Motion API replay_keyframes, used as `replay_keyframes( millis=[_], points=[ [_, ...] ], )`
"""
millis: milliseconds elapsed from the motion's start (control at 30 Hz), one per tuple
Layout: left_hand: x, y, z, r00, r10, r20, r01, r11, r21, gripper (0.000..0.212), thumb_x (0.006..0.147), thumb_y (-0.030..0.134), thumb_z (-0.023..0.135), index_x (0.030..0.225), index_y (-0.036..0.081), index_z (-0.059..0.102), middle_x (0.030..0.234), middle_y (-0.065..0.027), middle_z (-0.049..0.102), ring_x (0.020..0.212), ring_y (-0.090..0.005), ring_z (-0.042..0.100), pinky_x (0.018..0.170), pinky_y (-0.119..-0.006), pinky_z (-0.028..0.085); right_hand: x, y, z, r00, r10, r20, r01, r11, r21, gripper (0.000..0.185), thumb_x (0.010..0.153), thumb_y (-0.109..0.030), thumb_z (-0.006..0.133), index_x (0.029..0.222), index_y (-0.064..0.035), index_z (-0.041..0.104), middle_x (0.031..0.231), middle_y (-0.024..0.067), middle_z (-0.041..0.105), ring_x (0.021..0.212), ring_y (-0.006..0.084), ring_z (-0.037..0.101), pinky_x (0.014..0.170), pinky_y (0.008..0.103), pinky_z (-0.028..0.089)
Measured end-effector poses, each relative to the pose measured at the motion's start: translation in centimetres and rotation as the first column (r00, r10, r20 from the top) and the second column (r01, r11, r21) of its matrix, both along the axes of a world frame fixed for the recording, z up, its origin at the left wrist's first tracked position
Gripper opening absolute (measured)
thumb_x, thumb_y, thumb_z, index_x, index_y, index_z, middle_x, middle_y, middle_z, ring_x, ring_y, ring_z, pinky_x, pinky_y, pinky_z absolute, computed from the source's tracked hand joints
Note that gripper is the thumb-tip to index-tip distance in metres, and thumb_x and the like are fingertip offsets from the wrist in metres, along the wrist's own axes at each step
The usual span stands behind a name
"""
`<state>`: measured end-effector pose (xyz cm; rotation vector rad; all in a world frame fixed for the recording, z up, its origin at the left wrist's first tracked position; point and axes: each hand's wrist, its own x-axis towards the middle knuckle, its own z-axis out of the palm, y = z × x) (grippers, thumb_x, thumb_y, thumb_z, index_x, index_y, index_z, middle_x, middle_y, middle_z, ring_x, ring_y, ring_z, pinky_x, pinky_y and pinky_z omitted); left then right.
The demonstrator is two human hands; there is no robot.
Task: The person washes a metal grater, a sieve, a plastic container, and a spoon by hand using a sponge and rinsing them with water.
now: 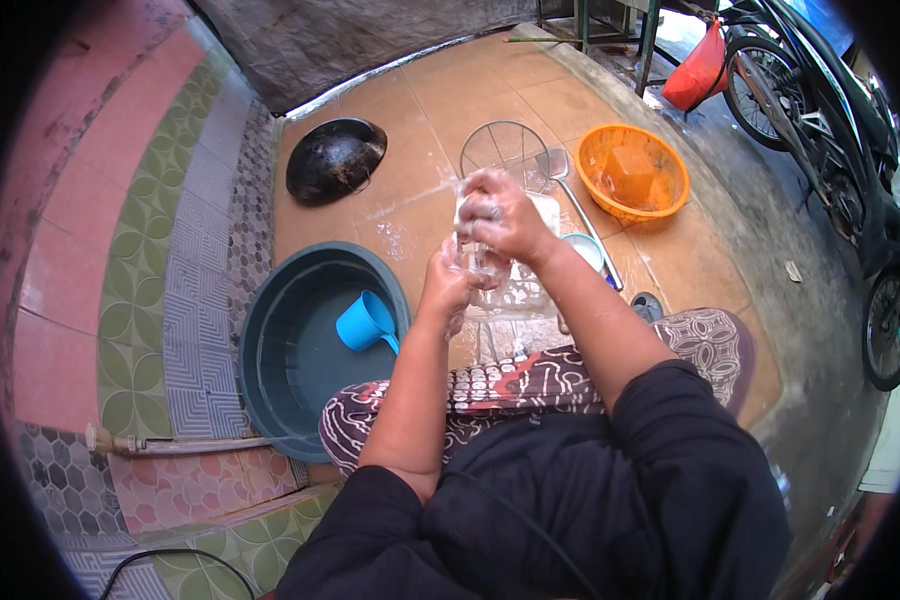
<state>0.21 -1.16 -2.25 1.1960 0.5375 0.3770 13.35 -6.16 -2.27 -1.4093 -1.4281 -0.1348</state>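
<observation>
Both hands are wet with suds and meet in front of my body. My left hand (454,285) grips the lower side of what looks like a clear plastic container (463,256), mostly hidden by fingers. Curled over its upper part, my right hand (499,217) has foam on the fingers. Below and behind them a white rectangular tray or container (546,211) and a clear, soapy piece (521,292) lie partly covered. A small pale-blue-rimmed bowl (585,251) is beside my right forearm. Past the hands lies a round wire strainer (502,146), with a metal spatula (581,204) alongside.
A dark teal tub (289,292) at my left holds a blue dipper (364,322). Further off is a blackened wok (335,161). At right, an orange basin (631,211) contains an orange box (630,176). A pipe (195,447) runs near the tub. Motorbikes (817,127) stand beyond the tiled floor.
</observation>
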Motion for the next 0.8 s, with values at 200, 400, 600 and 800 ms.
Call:
replay_keyframes(
  millis=[200,400,600,800],
  points=[
    [-0.6,0.7,0.8,0.992,0.100,0.081,-0.109,0.989,0.105,0.048,0.056,-0.014,0.048,0.101,0.001,0.046,0.086,-0.0069,0.055,0.071,-0.0167,0.057,0.057,-0.027,0.049,-2.5,-0.7,2.1,0.984,-0.056,0.169,0.051,0.998,0.033,0.007,0.059,-0.014,0.059,0.065,-0.0101,0.060,0.105,0.0073,0.048,0.105,0.0266,0.043,0.093,0.0387,0.029],
    [-0.8,-0.8,1.4,0.999,0.022,0.032,-0.026,0.989,0.147,0.048,0.059,-0.009,0.050,0.106,0.000,0.044,0.088,-0.0095,0.056,0.073,-0.0186,0.058,0.059,-0.025,0.046,2.4,0.2,-1.0,0.886,-0.002,-0.464,0.031,0.998,0.055,0.021,0.066,-0.009,0.052,0.086,-0.0070,0.058,0.098,0.0077,0.053,0.085,0.0198,0.054,0.077,0.0260,0.042],
    [-0.2,-0.4,-0.7,0.989,-0.060,0.133,0.039,0.987,0.158,0.043,0.065,-0.004,0.059,0.107,0.000,0.047,0.093,-0.0087,0.056,0.074,-0.0148,0.058,0.061,-0.025,0.046,2.9,-0.3,-1.0,0.892,0.117,-0.436,-0.047,0.985,0.169,0.019,0.064,-0.006,0.046,0.079,-0.0042,0.057,0.081,0.0053,0.054,0.074,0.0148,0.055,0.069,0.0286,0.045],
    [-0.1,0.2,0.6,0.987,0.126,0.096,-0.131,0.990,0.056,0.026,0.071,0.002,0.060,0.097,0.000,0.054,0.087,-0.0055,0.058,0.070,-0.0113,0.056,0.055,-0.025,0.047,-1.6,-0.7,2.8,0.953,-0.275,0.129,0.241,0.943,0.230,0.012,0.059,-0.014,0.057,0.067,-0.0056,0.056,0.082,0.0111,0.048,0.078,0.0271,0.048,0.070,0.0361,0.041]
  ],
)
